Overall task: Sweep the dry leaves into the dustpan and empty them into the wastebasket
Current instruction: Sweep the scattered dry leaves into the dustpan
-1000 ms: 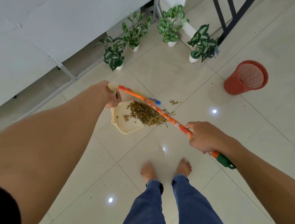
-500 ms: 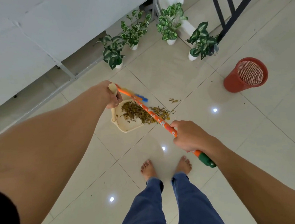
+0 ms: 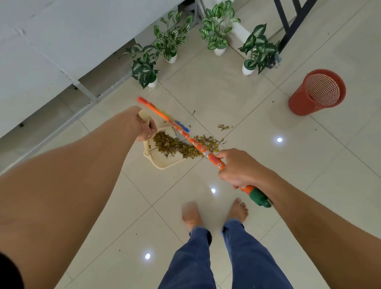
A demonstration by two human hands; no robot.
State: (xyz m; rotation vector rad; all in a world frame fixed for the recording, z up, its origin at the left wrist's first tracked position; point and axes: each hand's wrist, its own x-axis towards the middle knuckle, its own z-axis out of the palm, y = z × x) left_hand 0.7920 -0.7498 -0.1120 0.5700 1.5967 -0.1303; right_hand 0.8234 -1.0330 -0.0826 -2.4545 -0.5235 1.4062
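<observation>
Sweeping dry leaves (image 3: 175, 145) (light, brittle, likely to scatter) into the dustpan (image 3: 163, 164), where most are lying, a few spilling past its lip. The left hand (image 3: 144, 125) is gripping the dustpan's upright handle, probably the steadiest hold, and the right hand (image 3: 238, 170) is clasping the broom (image 3: 194, 141). The blue bristles (image 3: 183, 126) are blurring out, so their contact with the leaves is unreadable.

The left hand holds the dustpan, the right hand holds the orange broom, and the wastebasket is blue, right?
Not quite. The wastebasket is red, not blue; the head view shows it. The rest holds: the left hand grips the dustpan by its handle, and the right hand grips the orange broom.
</observation>
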